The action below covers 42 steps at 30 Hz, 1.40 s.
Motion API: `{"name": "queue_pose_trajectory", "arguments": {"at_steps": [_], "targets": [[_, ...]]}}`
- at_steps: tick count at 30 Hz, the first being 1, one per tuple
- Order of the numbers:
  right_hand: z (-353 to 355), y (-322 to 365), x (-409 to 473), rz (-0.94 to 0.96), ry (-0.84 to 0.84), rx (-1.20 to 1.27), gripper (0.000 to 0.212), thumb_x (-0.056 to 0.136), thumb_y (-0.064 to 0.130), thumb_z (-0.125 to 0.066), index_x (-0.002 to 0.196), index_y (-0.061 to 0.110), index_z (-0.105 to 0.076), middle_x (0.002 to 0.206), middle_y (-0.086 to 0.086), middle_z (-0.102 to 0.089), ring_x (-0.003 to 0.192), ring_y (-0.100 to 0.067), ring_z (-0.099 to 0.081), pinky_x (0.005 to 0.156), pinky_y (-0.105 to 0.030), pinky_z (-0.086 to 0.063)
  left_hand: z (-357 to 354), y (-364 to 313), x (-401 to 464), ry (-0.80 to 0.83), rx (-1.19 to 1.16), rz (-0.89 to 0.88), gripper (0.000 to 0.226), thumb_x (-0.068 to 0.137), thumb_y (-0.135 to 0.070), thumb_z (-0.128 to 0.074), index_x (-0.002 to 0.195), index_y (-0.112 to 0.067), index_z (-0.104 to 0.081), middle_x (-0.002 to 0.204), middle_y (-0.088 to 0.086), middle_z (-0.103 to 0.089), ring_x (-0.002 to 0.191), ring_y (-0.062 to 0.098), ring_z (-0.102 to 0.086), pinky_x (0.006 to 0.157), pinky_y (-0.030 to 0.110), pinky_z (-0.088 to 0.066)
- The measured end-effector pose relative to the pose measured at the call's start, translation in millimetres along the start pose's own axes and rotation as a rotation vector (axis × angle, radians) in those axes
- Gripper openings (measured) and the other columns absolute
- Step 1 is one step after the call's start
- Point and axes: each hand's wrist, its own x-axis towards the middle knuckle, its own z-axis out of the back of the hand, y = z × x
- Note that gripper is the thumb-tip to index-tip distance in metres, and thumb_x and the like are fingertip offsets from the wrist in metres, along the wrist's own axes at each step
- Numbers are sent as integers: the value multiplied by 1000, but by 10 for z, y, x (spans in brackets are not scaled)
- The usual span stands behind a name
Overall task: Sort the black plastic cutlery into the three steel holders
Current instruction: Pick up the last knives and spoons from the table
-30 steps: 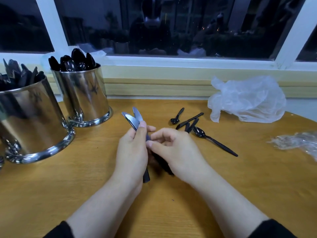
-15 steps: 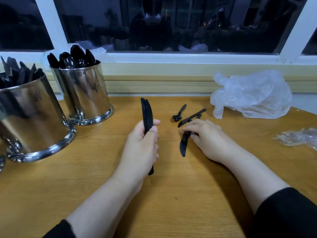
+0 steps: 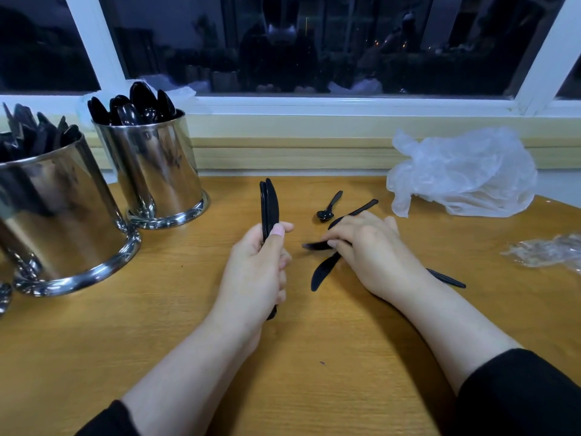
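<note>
The right hand (image 3: 371,253) has left the bundle and now curls its fingers around loose cutlery on the table (image 3: 314,372), gripping a blurred black piece beside a knife (image 3: 323,270). The left hand (image 3: 257,272) still grips two knives (image 3: 268,206) upright. Gathering goes on; few pieces remain, a small spoon (image 3: 328,206) among them. Near the far left corner one holder (image 3: 154,171) carries spoons; the nearer holder (image 3: 53,215) at the left edge is filled with dark pieces, probably forks.
</note>
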Motion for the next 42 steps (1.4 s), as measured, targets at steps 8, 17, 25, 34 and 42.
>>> {"name": "queue_pose_trajectory", "arguments": {"at_steps": [8, 17, 25, 34, 42], "targets": [[242, 413, -41, -133, -446, 450, 9, 95, 21, -66, 99, 20, -74, 86, 16, -68, 86, -2, -62, 74, -9, -45, -47, 1, 5, -11, -13, -42, 25, 108, -29, -46, 108, -23, -70, 84, 3, -74, 78, 18, -73, 77, 37, -62], [257, 731, -77, -349, -252, 861, 15, 92, 20, -71, 78, 27, -69, 67, 6, -68, 62, -18, -68, 53, -35, -58, -105, -27, -79, 124, -12, -81, 29, 110, -27, -43, 108, -20, -71, 86, 10, -75, 71, 27, -71, 62, 35, -60], [273, 160, -16, -195, -137, 366, 20, 102, 20, -56, 108, 28, -73, 100, 19, -66, 92, 3, -54, 79, -4, -39, -28, -32, -33, 34, -60, 17, 23, 103, -46, -53, 111, -31, -69, 62, -11, -41, 51, 10, -31, 45, 24, -31], [160, -40, -29, -106, 293, 33, 25, 101, 27, -59, 122, 38, -69, 125, 16, -56, 120, -12, -44, 106, -42, -38, 5, -21, 2, 9, -18, 25, 16, 105, -37, -54, 107, -31, -69, 63, -7, -42, 50, 10, -33, 44, 25, -31], [123, 56, 7, -104, 286, 4, 8, 101, 35, -57, 105, 35, -64, 111, 16, -56, 110, -9, -44, 97, -35, -33, 8, -13, 17, -30, -27, 3, 17, 105, -36, -53, 106, -30, -69, 63, -6, -41, 49, 11, -32, 43, 25, -31]]}}
